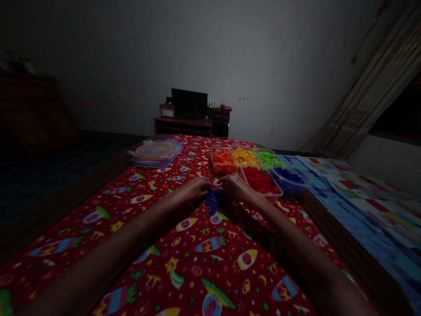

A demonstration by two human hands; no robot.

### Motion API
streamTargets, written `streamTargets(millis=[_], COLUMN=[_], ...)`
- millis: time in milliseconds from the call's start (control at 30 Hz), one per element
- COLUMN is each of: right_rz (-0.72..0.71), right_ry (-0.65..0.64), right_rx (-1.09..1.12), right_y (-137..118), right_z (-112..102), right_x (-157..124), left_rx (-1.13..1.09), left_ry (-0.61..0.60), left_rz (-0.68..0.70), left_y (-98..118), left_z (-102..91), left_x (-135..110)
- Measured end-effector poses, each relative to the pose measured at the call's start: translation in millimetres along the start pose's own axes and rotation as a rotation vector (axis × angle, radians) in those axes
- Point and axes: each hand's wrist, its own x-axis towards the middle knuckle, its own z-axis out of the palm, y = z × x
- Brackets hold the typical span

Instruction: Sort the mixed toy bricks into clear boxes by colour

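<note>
Small blue plastic pieces (212, 202), knobbly or ring-like in shape, lie in a little cluster on the red patterned tablecloth (197, 267). At the cluster's left edge is my left hand (198, 188), its fingers curled closed with blue showing at the tips. My right hand (235, 186) bends over the right side of the cluster, fingers pinched together. Shadow hides what is between its fingertips. Just beyond my right hand stand clear containers of small plastic pieces: orange (223, 160), yellow (246, 156), green (267, 158), red (261, 180) and blue (288, 176).
A stack of clear plastic lids (157, 153) lies at the table's far left. To the right, a bed with a checkered cover (368, 188) adjoins the table. A desk with a dark monitor (190, 104) stands against the far wall. The room is dim.
</note>
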Motion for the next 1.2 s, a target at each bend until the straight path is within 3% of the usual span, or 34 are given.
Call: streamTargets(millis=[267,533,667,767,967,1200], right_rz=[-0.101,-0.040,-0.038,-0.082,-0.036,0.099], right_ry=[-0.251,-0.125,-0.009,-0.024,-0.038,-0.104], right_rx=[0.007,-0.117,-0.080,-0.019,-0.029,0.047], right_y=[9,16,14,7,-1,0], right_z=[17,19,20,27,38,33], right_x=[-4,-6,-6,-8,-8,-2], left_rx=[0.062,0.203,0.229,0.248,0.312,0.126], left_ry=[-0.035,-0.016,-0.153,-0.244,-0.171,-0.199], left_rz=[-0.024,-0.073,-0.123,-0.117,-0.072,-0.153], left_y=[2,1,11,17,11,7], left_z=[1.2,-15.8,-27.7,-22.7,-3.8,-15.6], left_x=[-1,-6,-6,-7,-8,-3])
